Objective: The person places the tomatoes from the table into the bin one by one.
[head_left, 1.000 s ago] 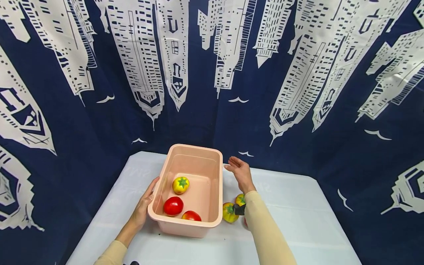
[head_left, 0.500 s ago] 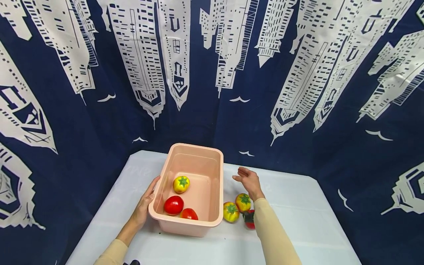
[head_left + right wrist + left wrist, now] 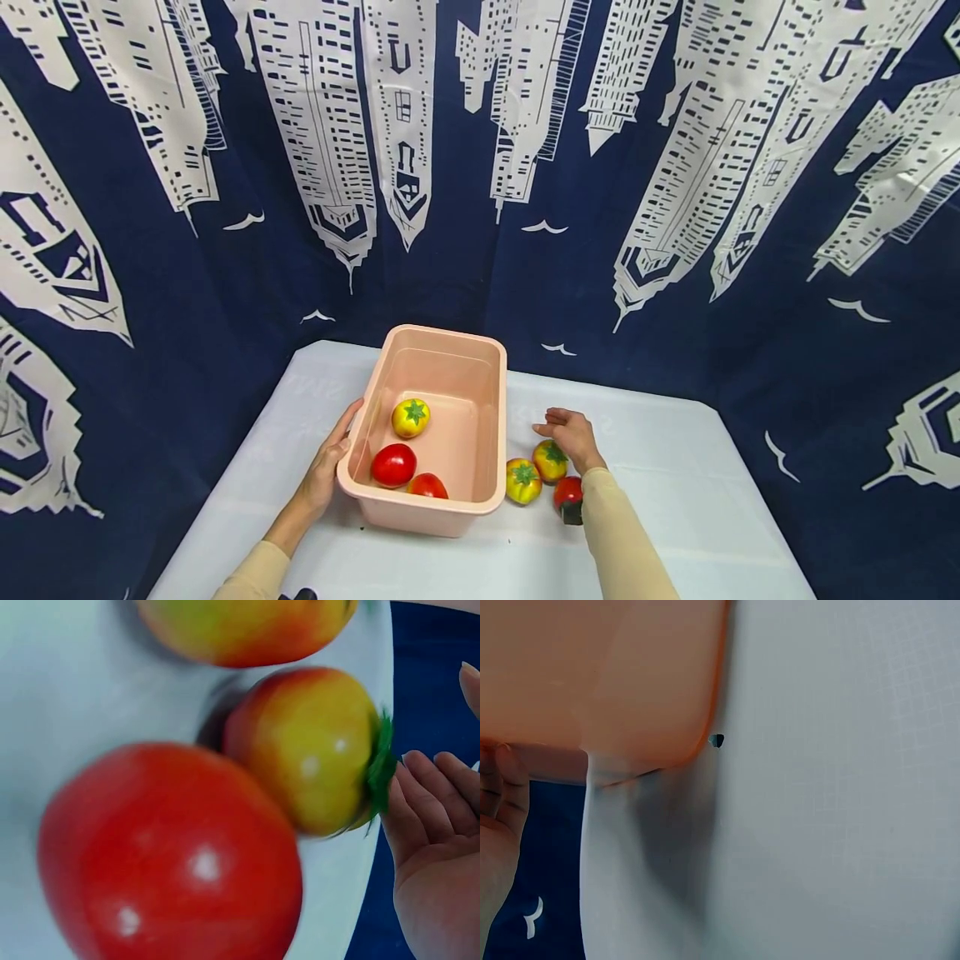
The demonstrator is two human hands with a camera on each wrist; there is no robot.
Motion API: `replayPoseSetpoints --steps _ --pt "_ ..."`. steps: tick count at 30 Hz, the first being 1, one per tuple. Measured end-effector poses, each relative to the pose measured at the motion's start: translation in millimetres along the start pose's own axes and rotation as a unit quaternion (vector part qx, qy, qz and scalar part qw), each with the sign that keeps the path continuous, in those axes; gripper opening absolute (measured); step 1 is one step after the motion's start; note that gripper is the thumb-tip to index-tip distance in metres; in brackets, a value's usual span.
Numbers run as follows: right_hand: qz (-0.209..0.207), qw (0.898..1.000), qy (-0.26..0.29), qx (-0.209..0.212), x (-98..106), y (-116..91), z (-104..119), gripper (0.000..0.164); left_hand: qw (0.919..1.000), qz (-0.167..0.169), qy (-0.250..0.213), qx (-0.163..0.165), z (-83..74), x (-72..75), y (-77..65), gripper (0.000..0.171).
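Left hand (image 3: 318, 477), fingers extended, presses rectangular pink plastic bin (image 3: 420, 520), presumably steadying it. Right hand (image 3: 572, 437), empty, fingers loose, is beside round yellow-red, green-leaved fruit (image 3: 307, 754), right of bin.

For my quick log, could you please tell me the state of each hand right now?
Left hand: holding the pink plastic bin at its left side.
Right hand: open, holding nothing, near a yellow-red tomato.

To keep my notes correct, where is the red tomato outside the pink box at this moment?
In the head view, the red tomato lies on the table right of the pink box, near the right sleeve and two yellowish tomatoes.
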State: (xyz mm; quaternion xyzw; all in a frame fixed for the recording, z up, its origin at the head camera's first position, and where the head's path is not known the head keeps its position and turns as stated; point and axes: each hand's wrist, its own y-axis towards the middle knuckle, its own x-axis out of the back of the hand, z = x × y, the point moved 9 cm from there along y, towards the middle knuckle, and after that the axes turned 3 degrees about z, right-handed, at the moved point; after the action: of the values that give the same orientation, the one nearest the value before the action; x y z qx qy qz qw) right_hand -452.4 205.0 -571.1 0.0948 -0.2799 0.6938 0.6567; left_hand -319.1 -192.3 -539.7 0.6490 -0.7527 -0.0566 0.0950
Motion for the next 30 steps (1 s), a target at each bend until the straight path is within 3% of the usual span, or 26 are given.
replayPoseSetpoints --steps 9,16,24,30 --pt "0.007 1.000 -0.006 0.001 9 -5 -17 0.060 1.0000 0.003 -0.003 0.000 0.9 -1.4 -0.6 0.067" --pt "0.055 0.998 -0.004 0.013 11 -8 -31 0.060 1.0000 0.003 -0.005 0.001 1.3 -1.7 -0.6 0.067" --pt "0.110 0.994 -0.024 -0.017 9 -16 -51 0.068 1.0000 -0.002 0.002 0.006 -0.4 -1.4 0.6 0.067" --pt "0.126 0.992 0.010 -0.010 7 -16 -60 0.072 1.0000 -0.001 0.001 0.009 -0.4 -2.8 0.6 0.066"
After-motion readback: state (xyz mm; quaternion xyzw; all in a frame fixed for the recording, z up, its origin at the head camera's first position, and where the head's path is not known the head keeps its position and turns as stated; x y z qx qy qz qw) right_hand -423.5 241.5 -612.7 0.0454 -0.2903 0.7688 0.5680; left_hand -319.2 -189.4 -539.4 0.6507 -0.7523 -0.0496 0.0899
